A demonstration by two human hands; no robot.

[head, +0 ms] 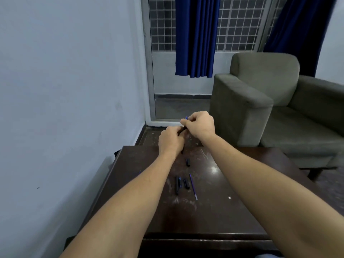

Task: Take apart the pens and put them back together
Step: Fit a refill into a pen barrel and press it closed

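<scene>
Gripping a pen (183,129) at twelve o'clock, fingers of left hand (171,139) and right hand (200,125) curled round it, probably twisting it apart, next needing a steady pull.

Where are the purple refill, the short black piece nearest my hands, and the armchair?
purple refill (193,186), head view, middle of its shaft.
short black piece (188,162), head view, middle of its body.
armchair (264,84), head view, its backrest.
</scene>
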